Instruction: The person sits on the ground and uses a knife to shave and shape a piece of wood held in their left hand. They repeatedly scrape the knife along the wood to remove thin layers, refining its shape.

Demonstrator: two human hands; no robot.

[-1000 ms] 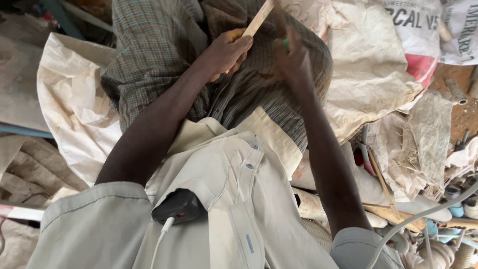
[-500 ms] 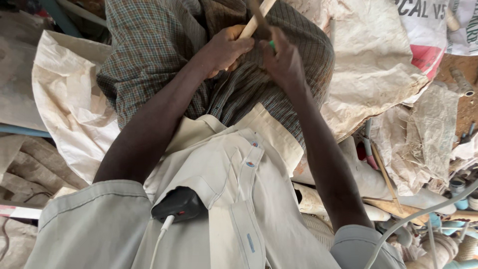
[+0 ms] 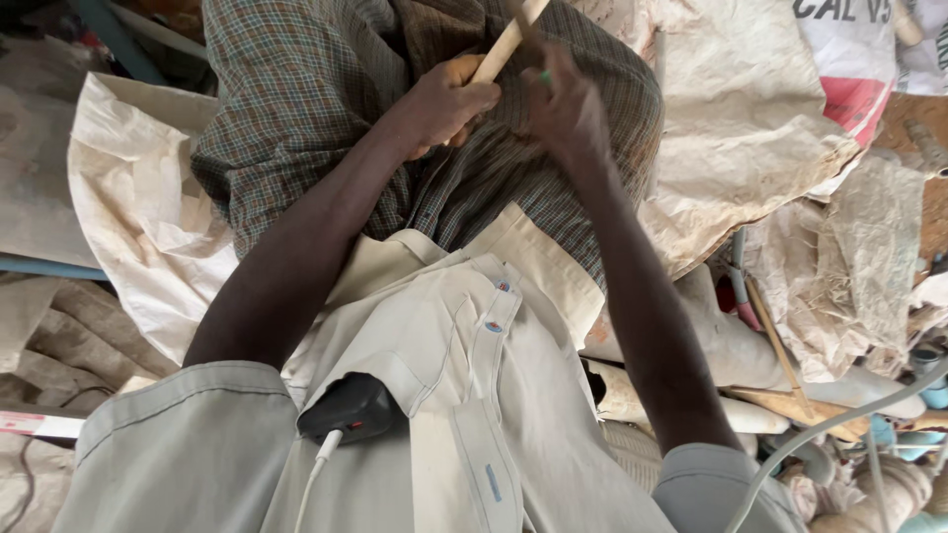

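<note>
Left hand (image 3: 444,104) closed around pale wooden stick (image 3: 504,44) at top centre of frame; right hand (image 3: 568,114) pinching small green-tipped tool (image 3: 544,75) against it. Likely risk: tool skidding off stick into left fingers or checked cloth (image 3: 296,109) beneath.

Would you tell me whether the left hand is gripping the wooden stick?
Yes, the left hand is closed around the wooden stick, just above the checked cloth.

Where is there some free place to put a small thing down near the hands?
The pale sack left of the checked cloth lies bare. Both the left hand and right hand hold the wooden stick. The tools and sacks at right are crowded.
</note>
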